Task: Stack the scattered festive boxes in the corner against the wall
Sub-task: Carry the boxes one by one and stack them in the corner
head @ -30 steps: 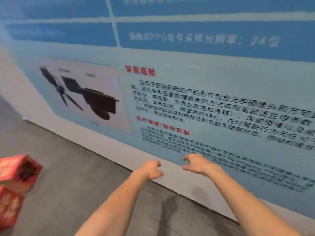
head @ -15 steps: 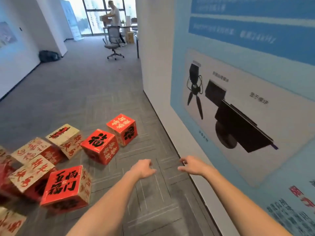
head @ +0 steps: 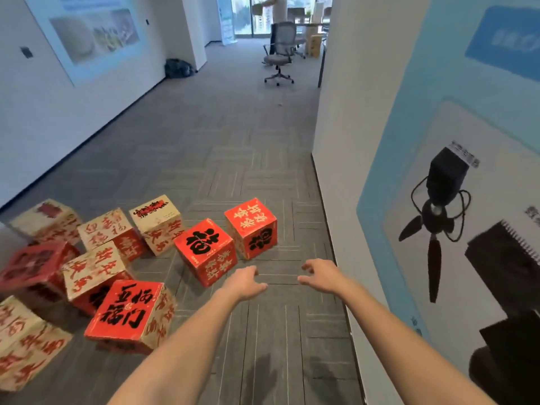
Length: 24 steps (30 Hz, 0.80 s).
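Both hands, left (head: 244,283) and right (head: 321,277), reach out empty with fingers spread toward red boxes (head: 206,249) scattered on the floor (head: 263,331) beside the wall (head: 344,171); seemingly light, stiff cardboard, best clasped on opposite side faces.

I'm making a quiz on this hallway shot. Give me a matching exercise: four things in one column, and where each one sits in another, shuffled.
Things:
1. office chair
2. black bag
3. red box with one big black character on top
4. right hand

Places:
A. just ahead of the left hand
B. far down the corridor, near the windows
C. on the floor against the left wall's corner
D. empty, close to the poster wall

Pairs: 1-B, 2-C, 3-A, 4-D
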{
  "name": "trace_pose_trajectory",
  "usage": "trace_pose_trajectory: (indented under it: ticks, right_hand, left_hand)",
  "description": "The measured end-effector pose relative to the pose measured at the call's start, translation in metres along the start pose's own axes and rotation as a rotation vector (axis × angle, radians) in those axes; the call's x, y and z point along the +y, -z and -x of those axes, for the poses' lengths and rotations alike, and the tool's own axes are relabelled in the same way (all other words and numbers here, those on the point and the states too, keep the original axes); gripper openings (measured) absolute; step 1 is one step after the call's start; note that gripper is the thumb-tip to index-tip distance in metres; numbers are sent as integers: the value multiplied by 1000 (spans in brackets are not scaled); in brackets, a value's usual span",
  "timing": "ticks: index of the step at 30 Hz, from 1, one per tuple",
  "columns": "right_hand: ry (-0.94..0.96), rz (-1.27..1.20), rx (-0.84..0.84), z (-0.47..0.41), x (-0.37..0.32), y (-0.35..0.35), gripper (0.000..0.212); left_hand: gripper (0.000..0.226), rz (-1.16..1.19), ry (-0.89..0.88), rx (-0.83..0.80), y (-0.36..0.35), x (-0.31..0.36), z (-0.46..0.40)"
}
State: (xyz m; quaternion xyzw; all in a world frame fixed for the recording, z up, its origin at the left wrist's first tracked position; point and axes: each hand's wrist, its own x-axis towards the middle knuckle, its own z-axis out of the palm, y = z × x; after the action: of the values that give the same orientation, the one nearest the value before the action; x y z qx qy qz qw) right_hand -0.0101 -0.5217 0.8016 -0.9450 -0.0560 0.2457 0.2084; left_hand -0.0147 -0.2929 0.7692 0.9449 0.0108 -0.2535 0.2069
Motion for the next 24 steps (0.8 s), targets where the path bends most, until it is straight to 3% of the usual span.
trace_pose_trajectory:
  ticks: [10,24]
  right_hand:
    - [80,29,-112,-187,33,85,55]
    - [-21,134,-213,-541,4,116,57]
  left_hand:
    - [62,164,180,-4,42,43,-148]
    - [54,373,288,-69,114,-54,-469]
